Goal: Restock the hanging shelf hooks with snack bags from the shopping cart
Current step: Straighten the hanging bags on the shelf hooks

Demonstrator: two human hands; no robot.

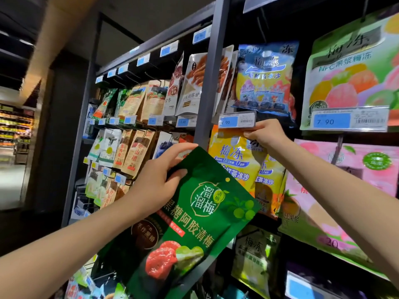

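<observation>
Dark ceiling, pale slanting beam (bright aisle shelves far left).

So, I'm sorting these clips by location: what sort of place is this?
Most likely a supermarket aisle: snack bags hang in rows on a dark rack, blue price tags with barcodes sit in front of them, and lit shelves of goods show far left. The left hand holds a green bag.

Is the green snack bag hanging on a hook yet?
No, the left hand grips the green plum snack bag by its top, out in front of the shelf frame.
</observation>
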